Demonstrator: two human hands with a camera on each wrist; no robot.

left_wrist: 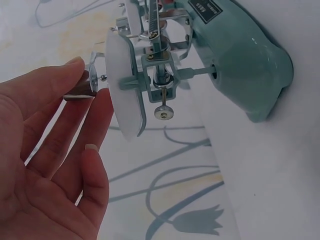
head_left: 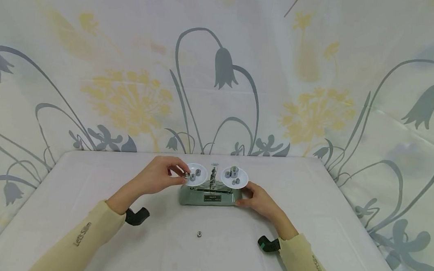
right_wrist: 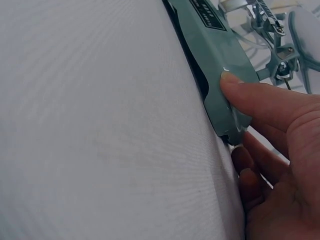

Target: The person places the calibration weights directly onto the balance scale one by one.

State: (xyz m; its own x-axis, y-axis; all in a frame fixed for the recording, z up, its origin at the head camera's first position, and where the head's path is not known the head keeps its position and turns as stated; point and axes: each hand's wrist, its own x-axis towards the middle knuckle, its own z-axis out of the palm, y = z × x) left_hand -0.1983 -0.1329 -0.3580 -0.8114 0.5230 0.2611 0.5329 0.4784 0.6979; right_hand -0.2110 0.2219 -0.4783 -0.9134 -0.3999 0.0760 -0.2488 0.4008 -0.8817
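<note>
A green balance scale (head_left: 195, 196) with two white pans stands on the table. Between thumb and fingertips my left hand (head_left: 162, 174) pinches a shiny metal weight (left_wrist: 82, 86), right at the edge of the left pan (head_left: 201, 181). Two small weights (head_left: 198, 172) stand in that pan. Several weights (head_left: 234, 171) of different sizes sit in the right pan (head_left: 243, 178). My right hand (head_left: 259, 200) grips the right end of the scale's base (right_wrist: 220, 55), thumb on the front face and fingers curled behind the end.
One small metal weight (head_left: 199, 234) lies alone on the white tabletop (head_left: 166, 251) in front of the scale. Behind the table hangs a cloth (head_left: 151, 46) printed with grey and yellow flowers. A knurled adjusting knob (left_wrist: 164, 112) sticks out beneath the left pan.
</note>
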